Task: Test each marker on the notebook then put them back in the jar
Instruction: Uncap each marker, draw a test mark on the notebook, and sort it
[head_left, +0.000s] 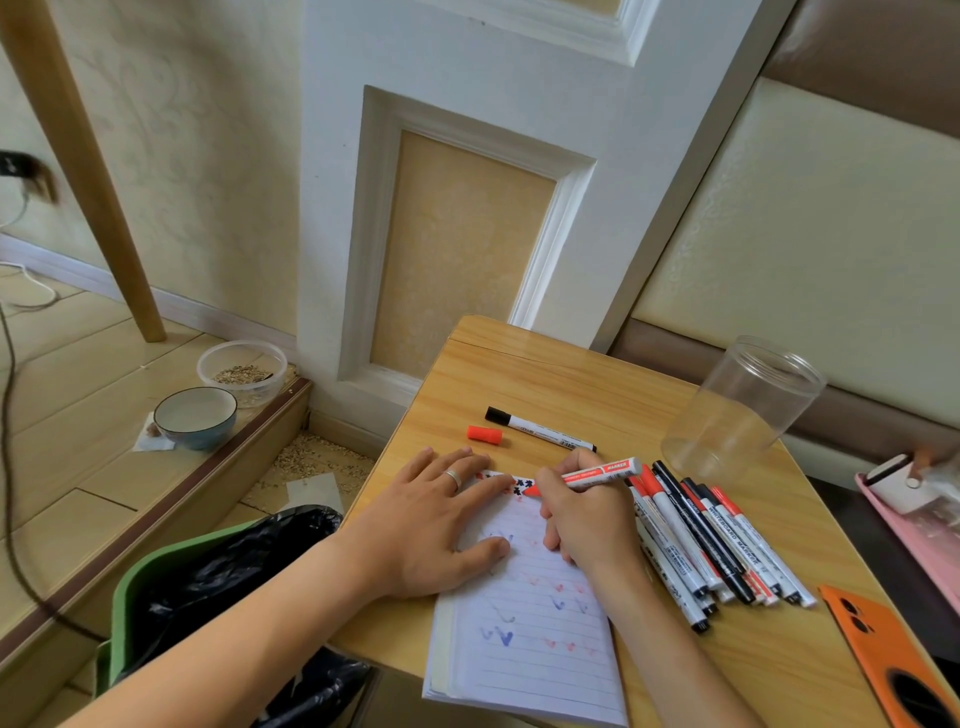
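Observation:
A lined notebook (530, 639) with red, blue and grey test marks lies at the table's front edge. My left hand (431, 525) presses flat on its upper left part. My right hand (582, 514) grips an uncapped red marker (597, 474), tip near the top of the page. Its red cap (484, 434) lies behind the notebook, beside a capped black marker (540, 430). A pile of several black and red markers (711, 540) lies right of my right hand. The clear jar (743, 410) stands empty at the back right.
The small wooden table (561, 374) stands against a white panelled wall. An orange phone (893, 660) lies at the front right corner, a pink item (914, 519) beyond the right edge. A green bin with a black bag (228, 577) stands left of the table. Two bowls (218, 400) sit on the floor.

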